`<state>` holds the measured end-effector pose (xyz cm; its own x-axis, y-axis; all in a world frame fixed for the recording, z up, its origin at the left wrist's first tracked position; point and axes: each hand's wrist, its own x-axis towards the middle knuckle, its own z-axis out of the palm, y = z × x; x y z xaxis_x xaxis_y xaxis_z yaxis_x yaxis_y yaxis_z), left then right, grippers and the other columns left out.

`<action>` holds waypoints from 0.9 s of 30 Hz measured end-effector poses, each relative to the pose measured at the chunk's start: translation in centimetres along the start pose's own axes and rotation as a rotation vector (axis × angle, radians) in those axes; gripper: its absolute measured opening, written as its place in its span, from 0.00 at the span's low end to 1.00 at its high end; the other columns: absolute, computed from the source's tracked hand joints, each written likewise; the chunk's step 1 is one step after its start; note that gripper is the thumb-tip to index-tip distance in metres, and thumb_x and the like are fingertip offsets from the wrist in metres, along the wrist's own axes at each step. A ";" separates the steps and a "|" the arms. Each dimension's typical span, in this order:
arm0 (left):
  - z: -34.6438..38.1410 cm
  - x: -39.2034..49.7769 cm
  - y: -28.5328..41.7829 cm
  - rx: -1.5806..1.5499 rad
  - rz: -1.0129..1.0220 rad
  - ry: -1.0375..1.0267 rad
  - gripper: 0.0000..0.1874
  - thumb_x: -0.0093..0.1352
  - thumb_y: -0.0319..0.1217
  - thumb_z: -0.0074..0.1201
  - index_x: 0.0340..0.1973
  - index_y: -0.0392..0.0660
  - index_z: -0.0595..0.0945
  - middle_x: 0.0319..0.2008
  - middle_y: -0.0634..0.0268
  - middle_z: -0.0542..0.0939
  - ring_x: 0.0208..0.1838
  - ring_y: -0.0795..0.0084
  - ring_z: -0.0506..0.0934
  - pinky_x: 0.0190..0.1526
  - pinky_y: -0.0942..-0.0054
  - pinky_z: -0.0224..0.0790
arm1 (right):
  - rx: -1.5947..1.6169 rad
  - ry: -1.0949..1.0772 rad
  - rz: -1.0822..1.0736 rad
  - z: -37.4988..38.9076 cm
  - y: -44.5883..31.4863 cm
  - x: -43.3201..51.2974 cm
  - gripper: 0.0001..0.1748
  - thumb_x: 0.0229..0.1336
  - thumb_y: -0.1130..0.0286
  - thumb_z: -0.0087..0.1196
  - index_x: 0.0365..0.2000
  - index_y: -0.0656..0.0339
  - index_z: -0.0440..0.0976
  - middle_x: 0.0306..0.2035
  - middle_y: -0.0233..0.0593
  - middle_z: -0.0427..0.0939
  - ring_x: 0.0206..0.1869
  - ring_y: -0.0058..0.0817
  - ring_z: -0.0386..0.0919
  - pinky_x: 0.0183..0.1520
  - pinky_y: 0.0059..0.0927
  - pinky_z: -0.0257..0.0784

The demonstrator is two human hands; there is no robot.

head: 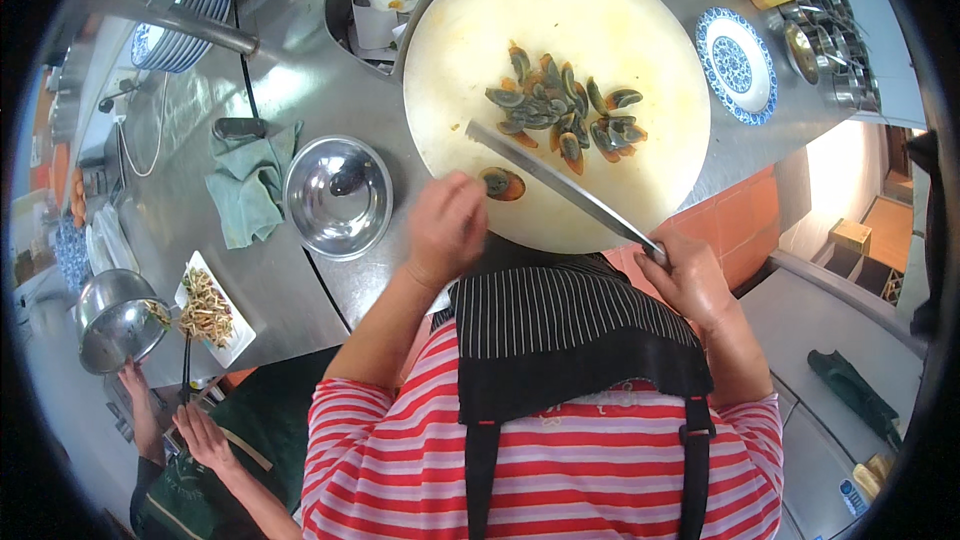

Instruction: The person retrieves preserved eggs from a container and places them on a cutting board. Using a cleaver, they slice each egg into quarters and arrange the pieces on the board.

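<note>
My right hand (688, 276) grips the handle of a broad kitchen knife, a cleaver seen almost edge-on, whose blade (559, 184) slants across the near part of a round pale chopping board (465, 45). My left hand (448, 225) is blurred, fingers curled, at the board's near left edge. Close by its fingertips lies a piece of century egg (504, 184) with its cut face up. Whether the fingers touch it or hold anything cannot be made out. Beyond the blade, a heap of dark century egg wedges (544, 101) spreads over the middle of the board.
Left of the board, a steel bowl (337, 232) holds one dark egg, beside a green cloth (251, 191). A blue-and-white plate (736, 64) stands right. Behind is a scrap bin (346, 4). At lower left, a co-worker's hands hold chopsticks and a bowl (112, 330) over a filled dish (238, 337).
</note>
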<state>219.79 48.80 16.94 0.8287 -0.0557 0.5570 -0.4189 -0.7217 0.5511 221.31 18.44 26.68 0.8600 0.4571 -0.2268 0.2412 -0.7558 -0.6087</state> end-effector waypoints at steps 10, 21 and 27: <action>1.7 -2.1 0.3 -0.030 0.076 -0.087 0.21 0.50 0.18 0.55 0.41 0.33 0.79 0.42 0.54 0.77 0.38 0.55 0.77 0.40 0.64 0.73 | -0.374 -0.064 -0.209 -0.3 -0.5 1.1 0.13 0.56 0.64 0.58 0.27 0.61 0.68 0.22 0.41 0.73 0.24 0.41 0.76 0.25 0.39 0.72; 1.5 -1.4 0.3 -0.052 0.033 -0.122 0.19 0.51 0.18 0.54 0.41 0.34 0.79 0.42 0.53 0.78 0.43 0.51 0.78 0.45 0.61 0.74 | -0.359 -0.079 -0.214 -1.1 -0.8 1.1 0.12 0.53 0.66 0.60 0.27 0.61 0.68 0.22 0.42 0.73 0.24 0.40 0.76 0.26 0.37 0.72; 1.7 -1.4 0.1 -0.046 0.050 -0.109 0.20 0.50 0.17 0.53 0.41 0.33 0.79 0.42 0.52 0.78 0.44 0.50 0.78 0.45 0.61 0.74 | -0.357 -0.109 -0.206 -1.3 -0.8 1.5 0.12 0.52 0.67 0.60 0.27 0.61 0.68 0.23 0.42 0.74 0.25 0.40 0.76 0.26 0.37 0.72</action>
<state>219.24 47.67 15.15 0.8409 -0.1672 0.5147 -0.4750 -0.6836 0.5541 222.98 19.11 27.78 0.7297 0.6479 -0.2187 0.5598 -0.7497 -0.3529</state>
